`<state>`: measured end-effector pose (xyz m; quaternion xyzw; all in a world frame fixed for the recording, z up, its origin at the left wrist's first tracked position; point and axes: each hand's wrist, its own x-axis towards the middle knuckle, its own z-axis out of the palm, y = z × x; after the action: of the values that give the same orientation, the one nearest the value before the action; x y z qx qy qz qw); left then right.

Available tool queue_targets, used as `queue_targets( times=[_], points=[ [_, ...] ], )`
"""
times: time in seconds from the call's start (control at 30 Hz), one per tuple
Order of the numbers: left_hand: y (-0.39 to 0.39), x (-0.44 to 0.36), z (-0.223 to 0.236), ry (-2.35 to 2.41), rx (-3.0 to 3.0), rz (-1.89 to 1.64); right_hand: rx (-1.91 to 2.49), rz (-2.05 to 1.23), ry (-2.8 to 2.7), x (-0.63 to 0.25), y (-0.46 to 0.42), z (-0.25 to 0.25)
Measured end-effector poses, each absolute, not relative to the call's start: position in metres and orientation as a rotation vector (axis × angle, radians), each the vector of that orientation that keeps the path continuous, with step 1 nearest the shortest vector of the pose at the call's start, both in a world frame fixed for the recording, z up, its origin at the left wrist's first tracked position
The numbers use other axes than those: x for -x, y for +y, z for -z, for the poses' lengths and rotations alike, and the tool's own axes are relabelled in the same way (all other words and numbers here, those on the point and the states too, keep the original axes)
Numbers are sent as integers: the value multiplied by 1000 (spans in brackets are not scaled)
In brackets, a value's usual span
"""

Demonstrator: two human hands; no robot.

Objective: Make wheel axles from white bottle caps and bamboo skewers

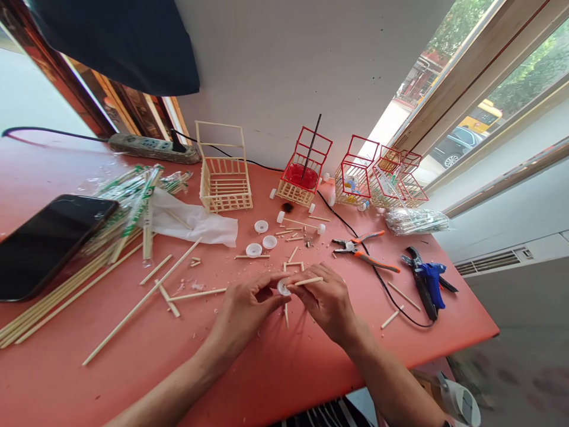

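My left hand [252, 299] pinches a white bottle cap [283, 287] between thumb and fingers. In my right hand [326, 296] is a short wooden stick [309, 281], its left end at the cap; whether it is fixed to the cap I cannot tell. Just beyond my fingers lies a small frame of stick pieces [293, 265]. Three more white caps [253, 250] rest on the table behind my left hand. A stick with a white cap on each end [301, 224] lies farther back.
Pliers [364, 252] and a blue glue gun [430, 284] with a black cord lie to the right. Small stick carts [226, 184] line the wall. At left are long sticks [142, 302], wrapped chopsticks [133, 207], a phone [48, 243] and a power strip [153, 148].
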<state>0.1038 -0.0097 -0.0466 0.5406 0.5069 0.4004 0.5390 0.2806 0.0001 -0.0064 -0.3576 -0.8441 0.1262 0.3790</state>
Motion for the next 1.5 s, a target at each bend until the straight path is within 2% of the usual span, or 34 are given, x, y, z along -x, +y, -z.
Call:
queue_targets(
  times=[1.5],
  points=[
    [-12, -103, 42, 1269, -1282, -931, 919, -325, -2163, -280, -2, 4]
  ],
)
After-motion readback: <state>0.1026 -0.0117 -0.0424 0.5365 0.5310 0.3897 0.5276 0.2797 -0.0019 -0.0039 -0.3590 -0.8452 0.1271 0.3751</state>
